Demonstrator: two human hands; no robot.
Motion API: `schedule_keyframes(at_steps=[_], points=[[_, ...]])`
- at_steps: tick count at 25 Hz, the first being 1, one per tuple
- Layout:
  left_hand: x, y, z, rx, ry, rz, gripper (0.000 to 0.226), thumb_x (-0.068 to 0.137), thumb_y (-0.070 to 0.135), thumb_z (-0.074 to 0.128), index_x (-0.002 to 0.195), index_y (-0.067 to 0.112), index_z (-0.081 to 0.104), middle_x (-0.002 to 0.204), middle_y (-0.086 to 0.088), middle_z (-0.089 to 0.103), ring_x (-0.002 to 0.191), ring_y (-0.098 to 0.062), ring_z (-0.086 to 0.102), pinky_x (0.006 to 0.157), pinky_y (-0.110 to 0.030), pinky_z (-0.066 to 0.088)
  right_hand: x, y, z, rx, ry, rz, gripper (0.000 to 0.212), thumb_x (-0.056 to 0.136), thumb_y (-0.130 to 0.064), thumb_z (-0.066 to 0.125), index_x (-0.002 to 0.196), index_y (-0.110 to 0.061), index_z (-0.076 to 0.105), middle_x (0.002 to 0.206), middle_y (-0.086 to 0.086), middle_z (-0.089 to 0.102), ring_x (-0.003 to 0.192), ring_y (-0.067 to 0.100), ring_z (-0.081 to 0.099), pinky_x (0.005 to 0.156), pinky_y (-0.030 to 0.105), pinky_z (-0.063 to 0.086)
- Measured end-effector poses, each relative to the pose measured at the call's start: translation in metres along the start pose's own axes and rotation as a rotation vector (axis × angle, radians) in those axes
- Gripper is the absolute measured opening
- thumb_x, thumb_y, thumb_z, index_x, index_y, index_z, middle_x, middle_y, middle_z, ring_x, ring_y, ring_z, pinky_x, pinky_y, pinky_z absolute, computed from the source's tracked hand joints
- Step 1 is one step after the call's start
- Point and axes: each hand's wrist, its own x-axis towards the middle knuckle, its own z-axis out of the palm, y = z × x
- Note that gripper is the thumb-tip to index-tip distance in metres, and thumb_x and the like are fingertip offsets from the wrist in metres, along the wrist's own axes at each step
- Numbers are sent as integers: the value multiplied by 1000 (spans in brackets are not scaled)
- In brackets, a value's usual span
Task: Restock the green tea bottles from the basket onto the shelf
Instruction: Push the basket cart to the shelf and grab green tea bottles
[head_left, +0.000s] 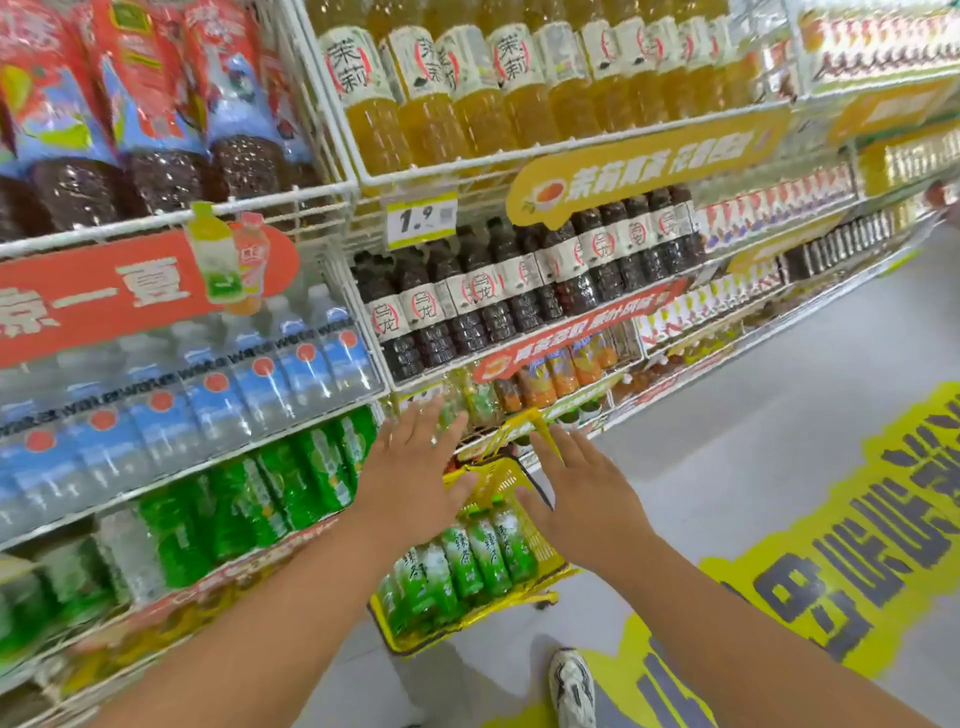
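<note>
A yellow basket (545, 564) stands on the floor beside the shelving, holding several green tea bottles (470, 564) lying side by side. Its handle (511, 428) stands up behind my hands. My left hand (415, 467) hovers above the basket's far left part with fingers spread and straight, holding nothing. My right hand (576, 488) hovers over the basket's right side, also spread and empty. More green tea bottles (270, 493) stand in a row on the low shelf (156, 475) to the left.
White wire shelves hold water bottles (208, 400), dark tea bottles (498, 291) and yellow tea bottles (467, 88) above. A 1.9 price tag (422, 217) hangs on the rail. The grey aisle floor with yellow lettering (831, 561) lies to the right. My shoe (571, 686) is near the basket.
</note>
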Motion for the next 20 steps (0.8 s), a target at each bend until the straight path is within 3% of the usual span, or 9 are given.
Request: schedule_keyframes(at_steps=[10, 20], points=[[2, 16, 88, 18, -17, -499, 77, 97, 68, 27, 162, 33, 2, 170, -9, -5, 157, -32, 1, 125, -53, 10, 85, 40, 88, 4, -208, -387, 75, 100, -65, 26, 163, -29, 5, 172, 1, 0, 158, 25, 1, 125, 46, 13], [-2, -13, 248, -127, -132, -671, 78, 98, 68, 25, 161, 35, -6, 169, -5, -18, 157, -28, -8, 126, -47, 8, 120, 7, 252, 95, -359, -400, 77, 100, -66, 26, 163, -28, 5, 172, 2, 2, 158, 24, 1, 126, 45, 16]])
